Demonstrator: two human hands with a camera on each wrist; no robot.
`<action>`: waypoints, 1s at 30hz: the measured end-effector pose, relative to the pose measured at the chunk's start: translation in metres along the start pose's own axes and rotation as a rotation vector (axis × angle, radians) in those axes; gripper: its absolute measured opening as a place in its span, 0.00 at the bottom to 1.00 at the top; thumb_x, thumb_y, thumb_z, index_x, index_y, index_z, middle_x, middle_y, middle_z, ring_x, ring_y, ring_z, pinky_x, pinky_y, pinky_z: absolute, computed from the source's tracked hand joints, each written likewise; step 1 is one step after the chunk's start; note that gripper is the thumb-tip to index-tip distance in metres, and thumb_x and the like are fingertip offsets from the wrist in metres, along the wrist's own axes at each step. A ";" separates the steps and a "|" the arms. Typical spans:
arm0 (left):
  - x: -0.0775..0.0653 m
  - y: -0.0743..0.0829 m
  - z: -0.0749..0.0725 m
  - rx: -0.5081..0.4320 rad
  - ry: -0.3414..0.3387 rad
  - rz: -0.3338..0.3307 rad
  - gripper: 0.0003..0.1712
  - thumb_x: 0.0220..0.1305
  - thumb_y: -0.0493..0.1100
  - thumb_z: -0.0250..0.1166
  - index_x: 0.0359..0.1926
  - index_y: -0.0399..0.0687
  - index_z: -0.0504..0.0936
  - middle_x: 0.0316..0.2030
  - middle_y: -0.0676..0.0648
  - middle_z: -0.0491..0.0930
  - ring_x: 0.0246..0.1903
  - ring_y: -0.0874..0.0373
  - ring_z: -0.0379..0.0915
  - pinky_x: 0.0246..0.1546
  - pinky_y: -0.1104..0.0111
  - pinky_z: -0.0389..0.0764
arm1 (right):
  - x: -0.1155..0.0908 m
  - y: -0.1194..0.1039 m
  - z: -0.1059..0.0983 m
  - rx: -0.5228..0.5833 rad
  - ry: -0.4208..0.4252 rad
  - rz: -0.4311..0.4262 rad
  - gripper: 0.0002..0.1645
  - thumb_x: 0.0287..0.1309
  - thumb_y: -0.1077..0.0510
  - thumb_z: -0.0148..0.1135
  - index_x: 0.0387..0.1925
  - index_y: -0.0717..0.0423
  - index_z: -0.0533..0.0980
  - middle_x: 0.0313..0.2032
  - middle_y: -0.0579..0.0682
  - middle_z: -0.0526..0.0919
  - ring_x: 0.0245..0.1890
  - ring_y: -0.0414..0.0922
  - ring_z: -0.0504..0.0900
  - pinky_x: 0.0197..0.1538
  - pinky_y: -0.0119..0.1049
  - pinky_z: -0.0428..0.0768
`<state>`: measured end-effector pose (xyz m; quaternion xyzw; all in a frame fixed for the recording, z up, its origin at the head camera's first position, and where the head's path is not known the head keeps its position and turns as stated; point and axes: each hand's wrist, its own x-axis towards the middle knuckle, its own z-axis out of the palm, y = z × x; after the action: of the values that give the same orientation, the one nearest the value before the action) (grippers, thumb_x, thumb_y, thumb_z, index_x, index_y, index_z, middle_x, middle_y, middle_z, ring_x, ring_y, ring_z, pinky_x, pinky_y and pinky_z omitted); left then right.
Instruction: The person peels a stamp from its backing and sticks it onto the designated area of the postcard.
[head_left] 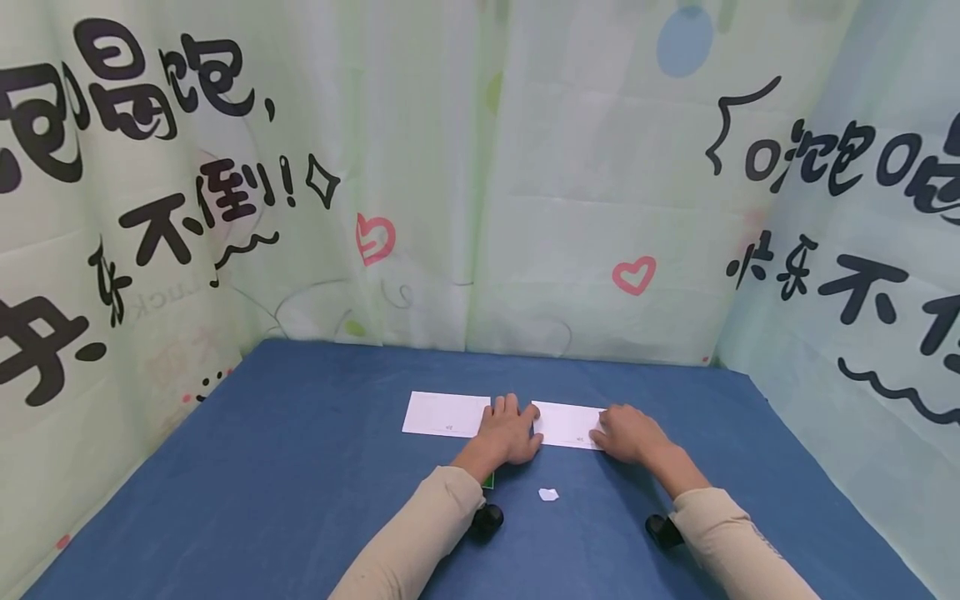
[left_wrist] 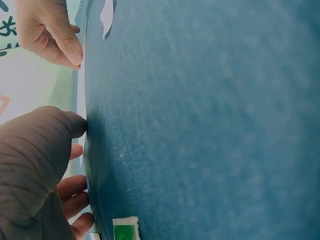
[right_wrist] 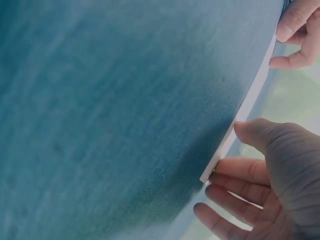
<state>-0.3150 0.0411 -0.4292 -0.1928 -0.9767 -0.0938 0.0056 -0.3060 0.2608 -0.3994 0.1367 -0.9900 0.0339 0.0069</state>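
Two white rectangles that look like envelopes lie side by side on the blue cloth, each with small print near its lower edge: the left envelope and the right envelope. Between them rests my left hand, fingers spread, some over the left envelope's right end. Its thumb and forefinger touch the right envelope's left end. My right hand pinches the right envelope's other end, thumb at the near edge and fingers behind. A small green piece with a white toothed border, like a stamp, is partly hidden by my left forearm.
A torn white paper scrap lies on the blue tablecloth between my forearms. Printed curtains enclose the table at the back and sides. Black wrist cameras hang beneath both sleeves.
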 end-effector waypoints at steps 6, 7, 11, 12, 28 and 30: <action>-0.003 0.002 -0.002 -0.010 -0.003 -0.005 0.26 0.75 0.59 0.56 0.69 0.61 0.72 0.45 0.47 0.65 0.47 0.54 0.59 0.48 0.63 0.62 | -0.002 -0.002 0.000 0.002 -0.012 0.021 0.17 0.67 0.54 0.65 0.45 0.66 0.82 0.37 0.57 0.84 0.35 0.50 0.79 0.45 0.53 0.80; -0.004 0.002 -0.002 -0.015 0.000 -0.005 0.26 0.75 0.58 0.56 0.69 0.61 0.73 0.45 0.47 0.65 0.47 0.54 0.58 0.48 0.63 0.62 | -0.002 -0.002 0.000 0.002 -0.012 0.021 0.17 0.67 0.54 0.65 0.45 0.67 0.82 0.38 0.58 0.84 0.36 0.50 0.80 0.45 0.54 0.81; -0.004 0.002 -0.002 -0.022 -0.010 -0.005 0.26 0.75 0.58 0.56 0.69 0.60 0.72 0.45 0.47 0.64 0.47 0.53 0.58 0.48 0.63 0.61 | -0.004 -0.002 -0.001 -0.007 -0.011 0.012 0.18 0.67 0.54 0.65 0.46 0.67 0.82 0.39 0.58 0.84 0.38 0.53 0.81 0.47 0.55 0.81; -0.003 0.002 -0.002 -0.020 -0.013 -0.006 0.26 0.75 0.58 0.55 0.69 0.61 0.72 0.45 0.47 0.64 0.48 0.53 0.58 0.48 0.62 0.61 | -0.004 -0.002 -0.001 -0.009 -0.010 0.009 0.18 0.67 0.54 0.65 0.46 0.67 0.82 0.39 0.59 0.84 0.39 0.53 0.82 0.47 0.55 0.81; -0.001 0.001 0.000 -0.018 -0.015 -0.008 0.26 0.75 0.59 0.55 0.70 0.61 0.71 0.45 0.47 0.64 0.48 0.52 0.58 0.49 0.62 0.62 | -0.004 -0.004 -0.001 0.027 -0.012 0.025 0.17 0.67 0.54 0.65 0.42 0.67 0.81 0.34 0.56 0.82 0.33 0.49 0.77 0.41 0.51 0.78; -0.001 0.001 -0.001 -0.018 -0.024 -0.009 0.27 0.76 0.59 0.55 0.70 0.61 0.71 0.46 0.47 0.64 0.49 0.52 0.58 0.49 0.62 0.62 | -0.004 -0.004 -0.001 0.040 -0.016 0.034 0.18 0.67 0.53 0.65 0.43 0.68 0.81 0.35 0.57 0.83 0.34 0.50 0.78 0.42 0.51 0.79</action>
<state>-0.3141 0.0413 -0.4285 -0.1895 -0.9767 -0.1004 -0.0082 -0.3011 0.2584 -0.3986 0.1202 -0.9913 0.0530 -0.0043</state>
